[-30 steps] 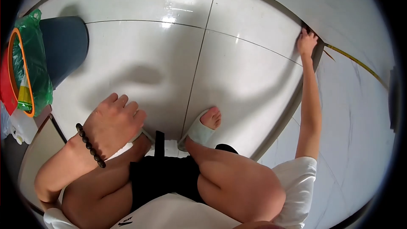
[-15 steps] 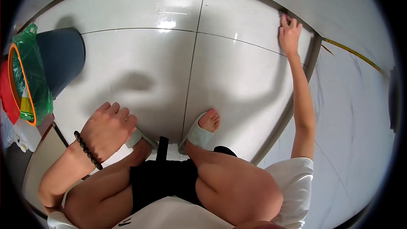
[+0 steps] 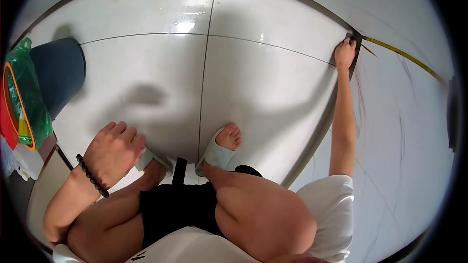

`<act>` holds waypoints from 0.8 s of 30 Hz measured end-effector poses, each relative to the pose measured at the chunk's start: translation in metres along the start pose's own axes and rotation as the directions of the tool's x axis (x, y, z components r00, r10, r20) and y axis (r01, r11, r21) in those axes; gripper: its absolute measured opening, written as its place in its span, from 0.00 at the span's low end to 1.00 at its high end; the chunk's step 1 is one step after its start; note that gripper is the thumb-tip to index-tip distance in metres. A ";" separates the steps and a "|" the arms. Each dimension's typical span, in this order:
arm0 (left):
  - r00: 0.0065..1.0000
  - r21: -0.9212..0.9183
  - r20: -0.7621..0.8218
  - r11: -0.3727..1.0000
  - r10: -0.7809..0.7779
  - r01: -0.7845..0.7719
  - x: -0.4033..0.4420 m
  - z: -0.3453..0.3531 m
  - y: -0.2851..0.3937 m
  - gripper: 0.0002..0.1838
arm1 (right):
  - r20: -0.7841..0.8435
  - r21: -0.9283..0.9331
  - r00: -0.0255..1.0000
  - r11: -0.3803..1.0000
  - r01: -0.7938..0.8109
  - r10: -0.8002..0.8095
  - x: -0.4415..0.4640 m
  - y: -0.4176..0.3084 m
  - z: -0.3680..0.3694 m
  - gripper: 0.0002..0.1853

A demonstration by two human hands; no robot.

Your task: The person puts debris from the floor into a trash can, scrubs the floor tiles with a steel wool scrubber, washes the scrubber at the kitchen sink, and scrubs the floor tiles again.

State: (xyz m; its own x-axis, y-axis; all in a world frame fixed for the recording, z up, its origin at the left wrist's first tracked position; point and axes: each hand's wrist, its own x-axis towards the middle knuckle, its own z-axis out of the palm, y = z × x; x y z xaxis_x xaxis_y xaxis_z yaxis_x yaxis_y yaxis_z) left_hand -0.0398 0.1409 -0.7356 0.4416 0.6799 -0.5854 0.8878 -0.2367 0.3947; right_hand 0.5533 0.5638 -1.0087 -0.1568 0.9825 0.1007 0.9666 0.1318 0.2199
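Note:
My right hand (image 3: pixel 345 53) reaches far out to the floor's back right corner. Its fingers are bent and pressed round a small dark, greyish thing (image 3: pixel 349 35), mostly covered by the fingers; its kind cannot be made out. The hand touches the dark skirting strip (image 3: pixel 358 44) where the walls meet. My left hand (image 3: pixel 113 150), with a dark beaded bracelet (image 3: pixel 91 175) on its wrist, hangs above my left foot. Its back faces up and the fingers curl loosely inward. Nothing shows in it, though the palm is hidden.
White floor tiles (image 3: pixel 258 83) have wet, shiny patches. On the left a dark bin (image 3: pixel 58 75) lies on its side, beside a green plastic bag (image 3: pixel 31 102) and an orange rim (image 3: pixel 18 112). Yellow tape (image 3: pixel 404 56) runs along the right wall. My slippered feet (image 3: pixel 226 141) stand below.
My right hand has slid along the skirting toward the corner, to the right and slightly down. The view has shifted a little right. My left hand stays loosely curled.

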 end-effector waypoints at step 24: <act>0.999 0.038 -0.027 0.998 -0.043 0.044 0.004 -0.008 0.003 0.09 | -0.077 -0.025 0.974 0.976 -0.217 0.215 -0.014 -0.046 -0.046 0.20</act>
State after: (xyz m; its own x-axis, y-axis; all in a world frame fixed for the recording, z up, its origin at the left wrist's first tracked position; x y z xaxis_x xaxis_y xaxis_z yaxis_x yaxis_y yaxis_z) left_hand -0.0367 0.1485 -0.7313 0.3996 0.7078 -0.5825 0.9105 -0.2331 0.3415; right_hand 0.5019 0.5383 -0.9756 0.0396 0.9747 0.2200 0.9723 -0.0883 0.2164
